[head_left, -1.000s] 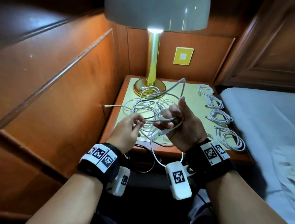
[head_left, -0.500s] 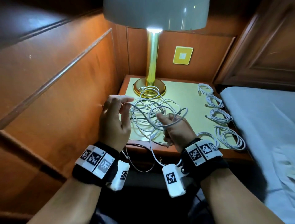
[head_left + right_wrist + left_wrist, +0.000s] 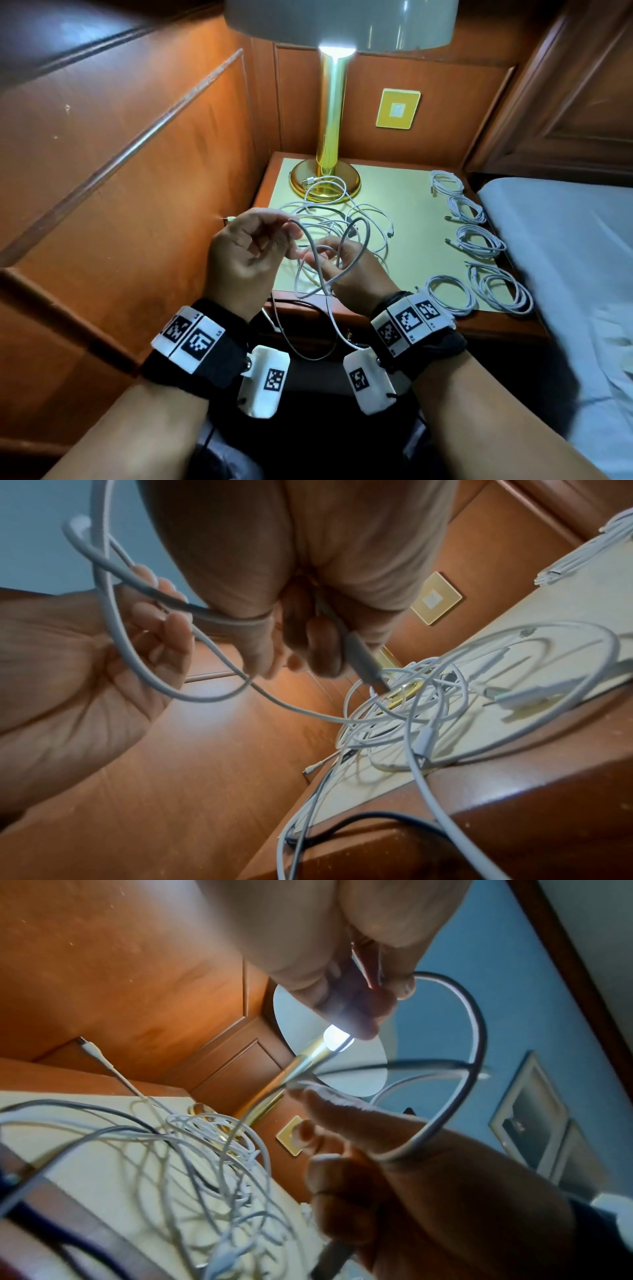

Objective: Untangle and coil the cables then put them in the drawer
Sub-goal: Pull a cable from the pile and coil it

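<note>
Both hands hold one grey-white cable (image 3: 363, 244) above the nightstand's front edge. My left hand (image 3: 291, 236) pinches it at the top of a loop, and the left wrist view shows the cable (image 3: 476, 1031) arcing out from that pinch. Just right of it, my right hand (image 3: 322, 261) has its fingers curled round the gathered loops. In the right wrist view a connector end (image 3: 364, 660) sticks out below those fingers. Behind the hands a tangle of white cables (image 3: 346, 214) lies on the nightstand top (image 3: 411, 192). No drawer is clearly visible.
Several coiled white cables (image 3: 479, 240) lie in a row along the nightstand's right side. A brass lamp base (image 3: 325, 178) stands at the back, under a wide shade. Wood panelling closes the left, a bed (image 3: 565, 260) the right. Cable ends hang over the front edge (image 3: 308, 337).
My left hand went up and left drawing out cable, then came back right to the right hand, laying another loop there. The right hand stayed near the front edge.
</note>
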Tool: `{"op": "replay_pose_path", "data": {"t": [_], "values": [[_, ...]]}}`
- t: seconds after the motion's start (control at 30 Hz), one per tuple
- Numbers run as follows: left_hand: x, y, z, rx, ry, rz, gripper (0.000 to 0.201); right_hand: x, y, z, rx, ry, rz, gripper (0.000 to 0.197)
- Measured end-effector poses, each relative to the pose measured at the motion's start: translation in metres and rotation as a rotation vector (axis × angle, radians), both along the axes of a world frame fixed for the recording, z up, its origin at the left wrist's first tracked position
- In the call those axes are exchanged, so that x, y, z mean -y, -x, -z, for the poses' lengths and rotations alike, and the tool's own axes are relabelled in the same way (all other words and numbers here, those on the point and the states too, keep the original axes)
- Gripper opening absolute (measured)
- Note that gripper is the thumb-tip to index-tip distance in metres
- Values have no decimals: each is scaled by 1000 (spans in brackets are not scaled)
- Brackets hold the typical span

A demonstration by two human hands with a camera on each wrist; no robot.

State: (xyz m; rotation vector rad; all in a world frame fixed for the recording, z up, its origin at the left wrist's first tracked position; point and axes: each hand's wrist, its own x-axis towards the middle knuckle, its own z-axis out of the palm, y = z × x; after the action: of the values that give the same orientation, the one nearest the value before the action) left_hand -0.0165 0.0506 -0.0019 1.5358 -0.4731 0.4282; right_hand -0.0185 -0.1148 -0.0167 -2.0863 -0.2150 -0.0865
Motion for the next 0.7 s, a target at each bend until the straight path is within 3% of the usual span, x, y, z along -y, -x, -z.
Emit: {"op": "replay_pose_path", "data": {"t": [0.03, 0.13, 0.23, 0.37, 0.47, 0.57, 0.63, 0.7], "values": [[1, 0, 0, -4, 12, 12, 15, 0, 0, 0, -1, -33, -12, 11], [4, 5, -4, -46, 99, 93, 3, 0, 0, 9, -81, -50, -89, 34], [6, 9, -5, -111, 157, 182, 9, -2, 0, 11, -159, 30, -124, 21], [1, 10, -11, -147, 196, 254, 18, -3, -4, 8, -69, 16, -34, 14], [-4, -3, -2, -218, 178, 184, 31, 2, -10, 9, -127, -108, 0, 16], [-12, -23, 22, -157, -213, 17, 39, 8, -13, 1, -286, -575, 24, 22], [-11, -31, 36, -47, -570, 20, 47, 9, -9, -8, -352, -859, -26, 20], [-5, -36, 45, -35, -750, 33, 46, 9, -4, -13, -379, -1036, -79, 18]]}}
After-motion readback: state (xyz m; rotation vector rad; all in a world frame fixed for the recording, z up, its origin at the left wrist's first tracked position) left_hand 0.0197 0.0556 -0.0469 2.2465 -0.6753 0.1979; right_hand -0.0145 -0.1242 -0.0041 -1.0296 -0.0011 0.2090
